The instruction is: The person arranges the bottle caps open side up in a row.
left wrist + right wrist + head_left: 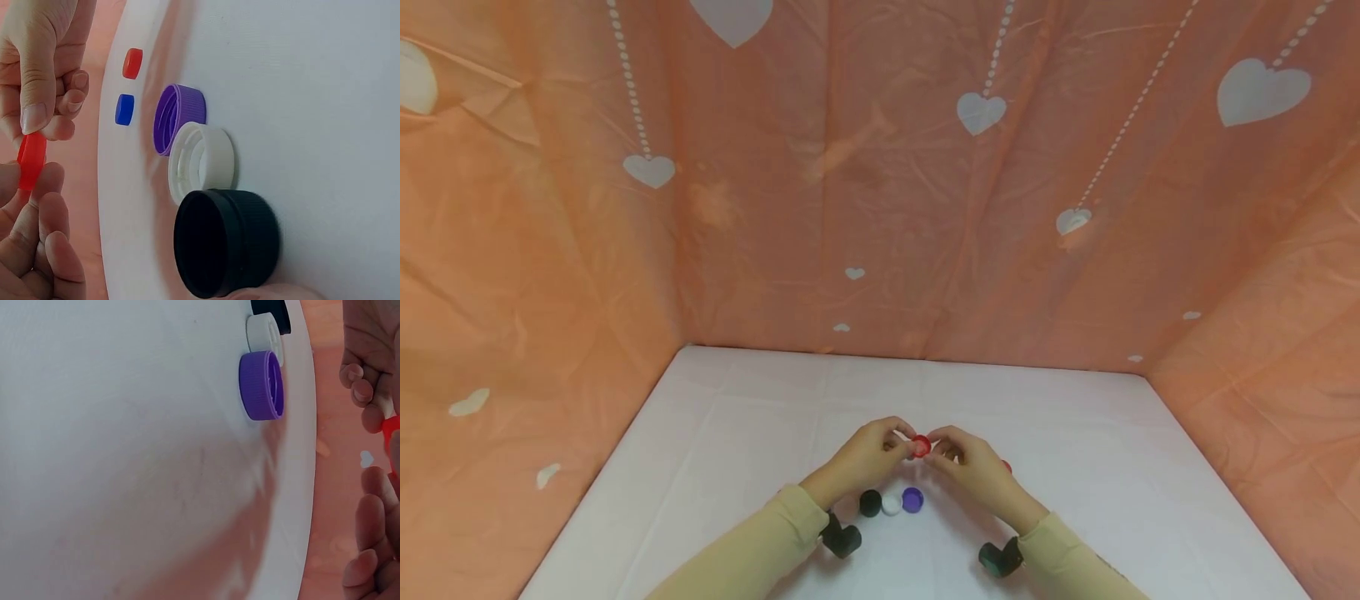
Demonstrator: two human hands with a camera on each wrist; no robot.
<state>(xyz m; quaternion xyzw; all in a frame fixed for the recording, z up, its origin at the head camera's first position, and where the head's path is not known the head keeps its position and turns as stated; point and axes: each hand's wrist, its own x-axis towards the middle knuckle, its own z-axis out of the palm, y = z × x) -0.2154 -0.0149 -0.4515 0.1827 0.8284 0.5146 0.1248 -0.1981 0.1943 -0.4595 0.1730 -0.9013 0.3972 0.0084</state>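
Above the table, both hands meet at a red bottle cap (921, 447). My left hand (863, 454) pinches its left side between thumb and fingers. From the other side my right hand (976, 467) pinches its edge, thumb tip on the rim in the left wrist view. That view shows the red cap (32, 161) nearly edge-on. Below the hands stand a black cap (870, 503), a white cap (892, 503) and a purple cap (913, 500) in a row, hollow sides showing. In the right wrist view the red cap (392, 440) is partly cut off.
Farther off in the left wrist view, a small red cap (132, 63) and a blue cap (124, 109) lie on the white table (760, 400). Dark wrist-worn devices (841, 537) hang under the sleeves. Orange curtains (820, 208) with white hearts enclose the table's back and sides.
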